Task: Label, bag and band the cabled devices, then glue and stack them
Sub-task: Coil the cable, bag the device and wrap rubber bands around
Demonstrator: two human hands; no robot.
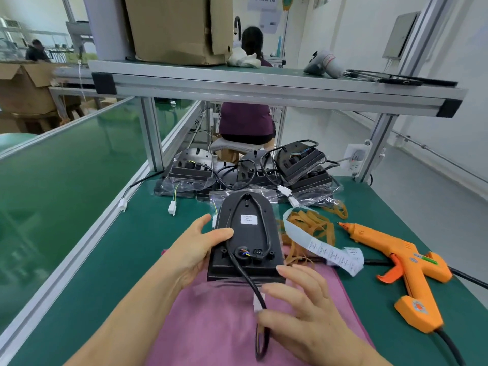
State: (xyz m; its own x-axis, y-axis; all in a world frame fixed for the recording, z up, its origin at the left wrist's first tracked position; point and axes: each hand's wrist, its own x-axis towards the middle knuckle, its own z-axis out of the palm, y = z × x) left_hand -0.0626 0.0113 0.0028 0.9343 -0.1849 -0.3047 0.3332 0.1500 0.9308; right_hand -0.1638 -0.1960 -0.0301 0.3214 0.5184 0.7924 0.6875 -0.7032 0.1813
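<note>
A black cabled device point(248, 233) lies on a pink cloth point(216, 320), a white label point(249, 219) stuck on its back. My left hand point(195, 249) grips its left edge, thumb on top. Its black cable point(250, 286) runs toward me and loops under my right hand point(303, 310), which holds the cable near the white connector point(258, 302). A clear bag point(266, 194) lies partly under the device's far end. A label strip point(324, 249) and rubber bands point(311, 225) lie to the right. An orange glue gun point(404, 268) rests further right.
Several bagged devices point(248, 170) with loose cables are piled at the back of the green bench point(126, 247). A conveyor belt point(52, 175) runs along the left. An aluminium shelf point(264, 85) spans overhead with a cardboard box point(179, 27). A person sits beyond the bench.
</note>
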